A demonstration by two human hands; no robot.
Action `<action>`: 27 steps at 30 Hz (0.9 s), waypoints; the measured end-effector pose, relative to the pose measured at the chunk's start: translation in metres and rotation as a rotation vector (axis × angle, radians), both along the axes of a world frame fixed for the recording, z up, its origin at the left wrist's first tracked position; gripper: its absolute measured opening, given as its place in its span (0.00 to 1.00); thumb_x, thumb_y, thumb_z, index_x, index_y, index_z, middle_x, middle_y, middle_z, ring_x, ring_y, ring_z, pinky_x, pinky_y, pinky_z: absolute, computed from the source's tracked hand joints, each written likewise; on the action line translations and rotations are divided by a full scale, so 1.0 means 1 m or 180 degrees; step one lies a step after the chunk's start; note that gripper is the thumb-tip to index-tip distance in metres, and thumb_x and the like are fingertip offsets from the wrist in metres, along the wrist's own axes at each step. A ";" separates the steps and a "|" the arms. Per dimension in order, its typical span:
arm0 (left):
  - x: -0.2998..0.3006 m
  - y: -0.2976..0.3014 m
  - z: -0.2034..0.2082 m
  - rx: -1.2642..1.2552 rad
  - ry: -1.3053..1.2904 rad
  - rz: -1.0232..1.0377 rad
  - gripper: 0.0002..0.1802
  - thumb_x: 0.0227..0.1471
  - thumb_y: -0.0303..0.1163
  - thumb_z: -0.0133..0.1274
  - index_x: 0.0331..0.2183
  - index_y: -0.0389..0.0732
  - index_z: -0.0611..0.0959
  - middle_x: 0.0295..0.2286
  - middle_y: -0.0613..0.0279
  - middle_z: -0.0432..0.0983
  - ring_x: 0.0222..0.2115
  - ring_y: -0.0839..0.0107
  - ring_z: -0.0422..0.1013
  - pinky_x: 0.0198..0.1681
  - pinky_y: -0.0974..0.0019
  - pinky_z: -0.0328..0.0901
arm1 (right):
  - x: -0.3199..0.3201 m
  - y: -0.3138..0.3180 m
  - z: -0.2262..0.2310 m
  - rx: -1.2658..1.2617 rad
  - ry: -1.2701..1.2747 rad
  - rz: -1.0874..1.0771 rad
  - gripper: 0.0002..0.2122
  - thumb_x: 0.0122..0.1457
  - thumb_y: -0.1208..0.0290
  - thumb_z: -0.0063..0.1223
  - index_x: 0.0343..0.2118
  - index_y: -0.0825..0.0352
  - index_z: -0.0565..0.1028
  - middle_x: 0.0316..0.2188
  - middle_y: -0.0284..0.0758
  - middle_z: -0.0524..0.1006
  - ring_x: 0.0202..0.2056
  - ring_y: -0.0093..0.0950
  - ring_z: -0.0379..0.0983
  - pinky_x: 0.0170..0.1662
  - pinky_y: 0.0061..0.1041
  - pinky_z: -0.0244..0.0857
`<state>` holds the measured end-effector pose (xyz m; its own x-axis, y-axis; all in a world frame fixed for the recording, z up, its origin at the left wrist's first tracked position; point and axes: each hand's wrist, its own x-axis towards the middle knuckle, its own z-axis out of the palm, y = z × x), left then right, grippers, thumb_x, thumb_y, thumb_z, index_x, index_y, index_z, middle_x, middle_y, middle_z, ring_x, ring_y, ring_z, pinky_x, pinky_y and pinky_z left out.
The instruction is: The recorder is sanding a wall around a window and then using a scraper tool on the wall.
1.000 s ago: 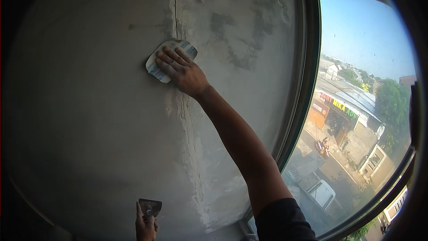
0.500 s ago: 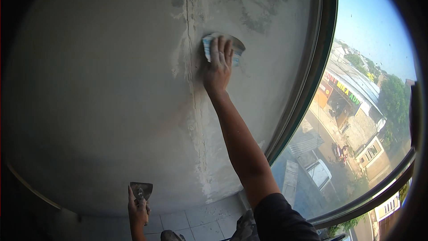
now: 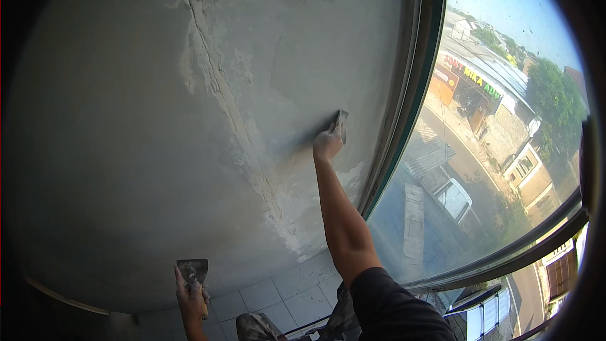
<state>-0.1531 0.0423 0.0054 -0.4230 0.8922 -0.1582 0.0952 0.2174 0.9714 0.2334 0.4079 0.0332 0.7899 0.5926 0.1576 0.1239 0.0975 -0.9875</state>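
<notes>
The right hand (image 3: 329, 143) is the nearer one to the thin, dark-grey sheet of abrasive paper (image 3: 343, 124), which sits at its fingertips against or just off the grey plastered wall (image 3: 126, 126); contact cannot be told. The sheet shows nearly edge-on, as a narrow strip whose long axis stands close to upright. It lies right of the long, jagged, pale-edged crack (image 3: 218, 79), well apart from it, and nearer to the dark, straight window frame (image 3: 432, 31). The right fingers lie together along the sheet, but whether they pinch it or only press it cannot be told. Low on the left, the left hand (image 3: 191, 300) is wrapped around the handle of the putty knife with a flared, grey metal blade (image 3: 192, 269), its blade pointing up and one finger laid along the blade's edge.

Half a second earlier, the sheet is higher and just beside the crack, its pale, blue-marked backing visible under spread fingers; now it is lower and farther right. The putty knife remains in the left hand.
</notes>
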 end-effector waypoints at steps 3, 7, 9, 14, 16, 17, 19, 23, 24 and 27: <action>0.007 -0.005 0.012 -0.0127 0.0328 0.0060 0.43 0.59 0.23 0.42 0.70 0.49 0.43 0.27 0.53 0.73 0.17 0.77 0.66 0.17 0.72 0.64 | -0.030 0.016 0.096 0.1468 -0.1369 -0.0266 0.23 0.63 0.78 0.43 0.62 0.74 0.63 0.64 0.50 0.62 0.67 0.48 0.52 0.67 0.39 0.51; 0.015 -0.006 0.013 -0.0123 0.0196 0.0064 0.43 0.59 0.23 0.43 0.70 0.50 0.43 0.27 0.53 0.73 0.17 0.78 0.66 0.17 0.72 0.64 | -0.037 0.003 0.136 0.2272 -0.2940 0.0175 0.27 0.56 0.85 0.43 0.62 0.71 0.64 0.64 0.48 0.63 0.66 0.47 0.57 0.66 0.43 0.56; 0.023 -0.004 0.018 -0.0150 0.0134 0.0074 0.43 0.59 0.23 0.43 0.70 0.51 0.43 0.27 0.53 0.73 0.17 0.78 0.66 0.17 0.71 0.64 | -0.022 0.010 0.095 0.2171 -0.2930 0.0099 0.29 0.53 0.89 0.42 0.62 0.72 0.65 0.64 0.48 0.64 0.66 0.47 0.57 0.65 0.43 0.58; 0.026 -0.007 0.016 -0.0115 0.0136 -0.0051 0.43 0.60 0.24 0.42 0.70 0.51 0.43 0.28 0.53 0.73 0.17 0.78 0.66 0.18 0.71 0.64 | 0.031 -0.039 -0.124 -0.1517 -0.0528 0.0731 0.18 0.61 0.75 0.40 0.53 0.70 0.73 0.46 0.56 0.77 0.48 0.55 0.74 0.52 0.47 0.67; 0.025 -0.008 0.019 -0.0041 0.0124 -0.0005 0.43 0.60 0.24 0.42 0.70 0.51 0.43 0.28 0.53 0.73 0.17 0.78 0.66 0.18 0.72 0.64 | 0.037 -0.076 -0.167 -0.1591 -0.0292 0.0283 0.15 0.64 0.69 0.43 0.48 0.71 0.75 0.39 0.55 0.79 0.44 0.55 0.75 0.49 0.47 0.68; 0.027 -0.011 0.024 0.0057 0.0125 0.0019 0.43 0.60 0.23 0.41 0.70 0.51 0.43 0.28 0.53 0.73 0.17 0.78 0.66 0.19 0.72 0.64 | 0.041 -0.094 -0.175 -0.1637 -0.0084 0.0215 0.15 0.66 0.66 0.44 0.47 0.72 0.75 0.40 0.55 0.79 0.44 0.54 0.76 0.49 0.46 0.68; 0.037 -0.009 0.023 -0.0012 0.0046 0.0039 0.43 0.60 0.23 0.43 0.70 0.50 0.43 0.29 0.54 0.73 0.18 0.79 0.65 0.19 0.73 0.64 | 0.065 -0.118 -0.196 -0.1271 0.0611 0.0212 0.15 0.67 0.65 0.44 0.48 0.71 0.74 0.43 0.51 0.79 0.45 0.49 0.76 0.50 0.44 0.69; 0.051 -0.012 0.020 0.0141 0.0010 -0.0071 0.47 0.58 0.23 0.49 0.70 0.46 0.43 0.28 0.59 0.73 0.18 0.79 0.65 0.19 0.73 0.65 | 0.089 -0.168 -0.191 0.0934 0.3425 0.0971 0.16 0.70 0.66 0.43 0.55 0.69 0.68 0.52 0.40 0.74 0.50 0.36 0.75 0.52 0.40 0.71; 0.057 -0.012 0.018 0.0182 0.0028 -0.0173 0.48 0.56 0.22 0.50 0.69 0.45 0.42 0.27 0.60 0.73 0.18 0.79 0.65 0.19 0.73 0.65 | 0.101 -0.185 -0.188 0.1177 0.3309 0.1410 0.17 0.70 0.69 0.42 0.60 0.67 0.63 0.53 0.38 0.73 0.52 0.34 0.74 0.56 0.39 0.70; 0.072 -0.021 0.021 0.0172 0.0106 -0.0171 0.51 0.54 0.20 0.52 0.69 0.43 0.41 0.26 0.61 0.73 0.18 0.79 0.66 0.20 0.72 0.65 | 0.108 -0.220 -0.165 0.1250 0.3369 0.1914 0.17 0.70 0.69 0.42 0.59 0.67 0.64 0.54 0.38 0.73 0.53 0.35 0.73 0.58 0.39 0.68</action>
<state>-0.0809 0.0213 0.0268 -0.3787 0.9206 -0.0959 0.1377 0.1585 0.9777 0.3414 0.1875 -0.1320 0.2617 0.9555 -0.1362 -0.8665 0.1704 -0.4693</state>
